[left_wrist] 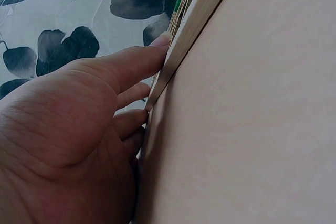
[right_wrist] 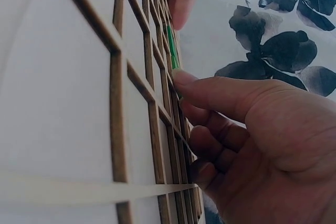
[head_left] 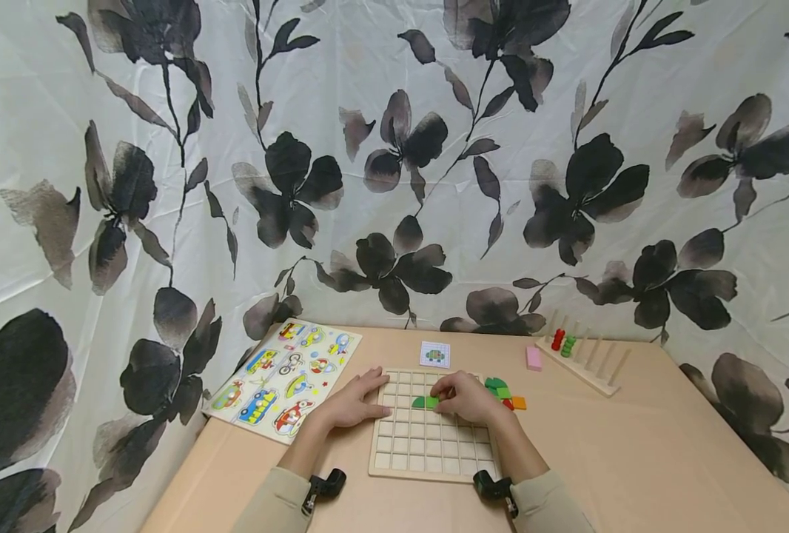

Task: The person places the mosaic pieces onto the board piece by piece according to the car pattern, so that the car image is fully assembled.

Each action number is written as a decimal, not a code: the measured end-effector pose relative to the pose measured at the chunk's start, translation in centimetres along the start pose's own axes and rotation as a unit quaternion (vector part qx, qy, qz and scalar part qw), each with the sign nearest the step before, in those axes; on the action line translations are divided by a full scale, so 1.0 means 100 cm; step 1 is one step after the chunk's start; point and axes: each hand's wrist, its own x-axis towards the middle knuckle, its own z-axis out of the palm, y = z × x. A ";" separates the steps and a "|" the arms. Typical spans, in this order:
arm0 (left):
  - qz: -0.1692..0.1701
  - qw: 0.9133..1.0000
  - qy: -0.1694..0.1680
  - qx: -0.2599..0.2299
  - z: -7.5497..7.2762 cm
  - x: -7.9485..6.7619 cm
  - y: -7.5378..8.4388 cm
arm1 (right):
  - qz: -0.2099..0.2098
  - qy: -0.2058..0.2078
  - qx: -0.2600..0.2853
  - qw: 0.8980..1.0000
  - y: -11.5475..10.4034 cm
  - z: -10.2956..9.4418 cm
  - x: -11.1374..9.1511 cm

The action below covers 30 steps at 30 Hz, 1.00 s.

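Observation:
A wooden grid board lies on the table, with a green rounded piece and a green square block side by side in its upper middle cells. My left hand rests along the board's left edge, fingers extended; in the left wrist view the thumb touches the wooden rim. Over the grid, my right hand has curled fingers and pinches the green square block. From the right wrist, the thumb tip meets a green strip, while the index fingertip is mostly hidden behind it.
Loose green, red and orange blocks lie right of the board. Behind it is a pattern card. A vehicle picture puzzle lies left; a pink block and a peg stand with red and green beads stand back right.

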 end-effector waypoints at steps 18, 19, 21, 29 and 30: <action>0.008 1.000 -0.001 -0.009 0.001 0.000 0.001 | -0.007 0.078 0.002 0.997 0.000 -0.009 -0.007; 0.007 1.000 -0.001 -0.009 0.000 -0.001 0.002 | -0.011 0.084 0.004 0.996 0.000 -0.011 -0.008; 0.005 1.000 -0.001 -0.008 -0.001 -0.001 0.002 | -0.014 0.098 0.003 0.995 0.001 -0.015 -0.009; -0.003 1.000 0.000 -0.005 -0.001 -0.001 0.002 | 0.009 0.157 0.008 0.988 0.005 -0.041 -0.022; -0.002 1.000 0.001 -0.008 -0.001 -0.001 0.002 | 0.011 0.163 0.005 0.987 0.007 -0.045 -0.024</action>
